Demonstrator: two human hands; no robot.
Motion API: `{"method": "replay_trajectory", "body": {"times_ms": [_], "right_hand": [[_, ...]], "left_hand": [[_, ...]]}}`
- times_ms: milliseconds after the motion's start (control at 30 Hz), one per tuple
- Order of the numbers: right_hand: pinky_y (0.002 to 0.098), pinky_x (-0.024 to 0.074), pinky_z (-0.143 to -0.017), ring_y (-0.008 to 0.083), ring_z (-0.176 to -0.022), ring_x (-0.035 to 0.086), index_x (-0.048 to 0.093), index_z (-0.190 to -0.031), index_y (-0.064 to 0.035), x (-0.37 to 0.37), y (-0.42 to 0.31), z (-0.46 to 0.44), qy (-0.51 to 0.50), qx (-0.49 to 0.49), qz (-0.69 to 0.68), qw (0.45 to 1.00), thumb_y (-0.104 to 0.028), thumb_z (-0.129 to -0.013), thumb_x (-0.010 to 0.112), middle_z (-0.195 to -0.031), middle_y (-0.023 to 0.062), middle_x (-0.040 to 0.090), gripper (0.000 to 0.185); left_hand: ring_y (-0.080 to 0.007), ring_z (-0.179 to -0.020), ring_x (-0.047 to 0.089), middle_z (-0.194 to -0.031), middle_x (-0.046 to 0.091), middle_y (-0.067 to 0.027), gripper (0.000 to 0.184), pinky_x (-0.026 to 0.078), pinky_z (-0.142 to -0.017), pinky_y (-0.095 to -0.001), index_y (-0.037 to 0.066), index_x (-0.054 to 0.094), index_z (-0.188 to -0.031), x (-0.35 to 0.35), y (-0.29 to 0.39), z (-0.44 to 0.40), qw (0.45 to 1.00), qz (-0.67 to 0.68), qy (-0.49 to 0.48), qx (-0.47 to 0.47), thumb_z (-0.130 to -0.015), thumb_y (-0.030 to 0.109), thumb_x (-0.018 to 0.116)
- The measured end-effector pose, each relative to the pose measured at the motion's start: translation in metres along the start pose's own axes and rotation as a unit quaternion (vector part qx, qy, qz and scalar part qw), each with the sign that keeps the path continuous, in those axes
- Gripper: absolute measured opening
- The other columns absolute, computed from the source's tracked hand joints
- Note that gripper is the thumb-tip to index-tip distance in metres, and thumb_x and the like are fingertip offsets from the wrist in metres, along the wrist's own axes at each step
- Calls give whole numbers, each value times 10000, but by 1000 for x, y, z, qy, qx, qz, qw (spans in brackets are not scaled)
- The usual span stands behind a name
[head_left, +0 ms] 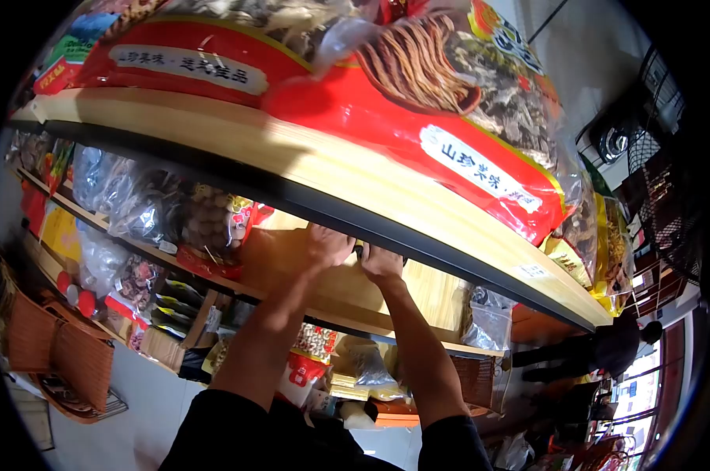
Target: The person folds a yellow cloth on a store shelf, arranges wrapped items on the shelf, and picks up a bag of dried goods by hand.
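Shelf (pixel 433 297), 2 hands (pixel 329 246) over it, 1 bkgd person (pixel 606 349)

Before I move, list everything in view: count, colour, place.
Large printed bags: at least two, red and clear, top shelf
Top shelf: one, pale wood, black edge, across the view
Yellow bag: one, yellow, top shelf's right end
Second shelf: one, pale wood, below it
Bag of round goods: one, brown contents, left of the hands
Clear bag: at least one, greyish, second shelf's right end
Lower goods: many, mixed, too small to count
Bystander: one, dark clothes, right background
Left hand: one, bare, at the black edge
Right hand: one, bare, beside it
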State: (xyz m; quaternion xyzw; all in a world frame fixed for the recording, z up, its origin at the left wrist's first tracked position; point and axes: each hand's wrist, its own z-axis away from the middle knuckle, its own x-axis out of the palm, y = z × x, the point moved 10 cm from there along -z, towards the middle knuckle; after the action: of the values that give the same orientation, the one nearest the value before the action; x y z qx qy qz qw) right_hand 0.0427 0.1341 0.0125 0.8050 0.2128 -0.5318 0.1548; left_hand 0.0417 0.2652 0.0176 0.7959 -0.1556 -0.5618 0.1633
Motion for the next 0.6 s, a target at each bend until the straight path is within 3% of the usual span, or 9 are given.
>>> {"method": "replay_trajectory", "body": {"times_ms": [100, 133, 267, 367, 400, 467, 567, 600], "right_hand": [[514, 192, -1161, 402, -1408, 288, 426, -1433, -93, 2, 27, 15, -160, 135, -39, 977, -535, -999, 321, -1481, 225, 390, 629], [523, 180, -1164, 389, -1426, 266, 414, -1448, -92, 3, 35, 20, -171, 147, -51, 973, -578, -991, 320, -1495, 213, 381, 673], [540, 162, -1168, 391, -1442, 230, 325, -1503, -132, 14, 35, 25, -131, 151, 11, 980, -571, -989, 326, -1554, 228, 263, 676], [547, 150, -1172, 393, -1456, 198, 257, -1535, -184, 15, 28, 28, -104, 145, 41, 983, -578, -985, 326, -1570, 229, 220, 680], [551, 145, -1173, 392, -1461, 184, 241, -1541, -203, 14, 24, 30, -100, 146, 26, 984, -581, -983, 327, -1573, 228, 213, 679], [553, 136, -1175, 394, -1466, 172, 231, -1545, -226, 12, 14, 34, -86, 140, 8, 986, -591, -979, 322, -1580, 224, 200, 680], [540, 104, -1185, 397, -1468, 164, 251, -1536, -195, 1, -17, 42, -159, 146, -68, 974, -504, -958, 418, -1574, 245, 199, 676], [498, 189, -1176, 409, -1438, 243, 339, -1497, -169, -15, -35, 45, -179, 119, -102, 971, -379, -926, 525, -1566, 224, 243, 636]], "left_hand": [[-254, -1306, 440, -1324, 567, -123, 561, 243, -1124, -456, 103, 585, -1279, 17, -38, -8, 1000, 24, -6, -17, -919, 520, 478], [-222, -1403, 301, -1468, 437, -96, 679, 105, -1178, -450, 123, 495, -1388, 24, -48, -4, 993, -61, -101, -28, -920, 610, 423], [-214, -1441, 235, -1525, 358, -86, 698, 73, -1194, -440, 135, 434, -1438, -3, -45, 9, 996, -77, -52, 1, -924, 607, 429], [-204, -1496, 94, -1611, 185, -53, 717, 3, -1207, -431, 222, 250, -1540, 0, -51, 18, 994, -74, -81, 2, -948, 597, 402], [-199, -1506, 47, -1636, 85, -30, 704, -22, -1207, -429, 259, 187, -1558, 2, -55, 23, 983, -79, -162, -26, -964, 585, 378], [-193, -1506, 32, -1639, 57, -25, 703, -30, -1206, -429, 255, 172, -1561, 2, -60, 31, 986, -69, -152, -24, -969, 581, 366], [-194, -1509, -1, -1644, -1, -21, 709, -50, -1201, -434, 235, 125, -1570, 1, -70, 42, 987, -50, -150, -20, -980, 561, 346], [-211, -1508, 2, -1643, 4, -40, 713, -38, -1203, -442, 209, 129, -1568, -2, -71, 44, 988, -45, -145, -11, -982, 556, 341]]}}
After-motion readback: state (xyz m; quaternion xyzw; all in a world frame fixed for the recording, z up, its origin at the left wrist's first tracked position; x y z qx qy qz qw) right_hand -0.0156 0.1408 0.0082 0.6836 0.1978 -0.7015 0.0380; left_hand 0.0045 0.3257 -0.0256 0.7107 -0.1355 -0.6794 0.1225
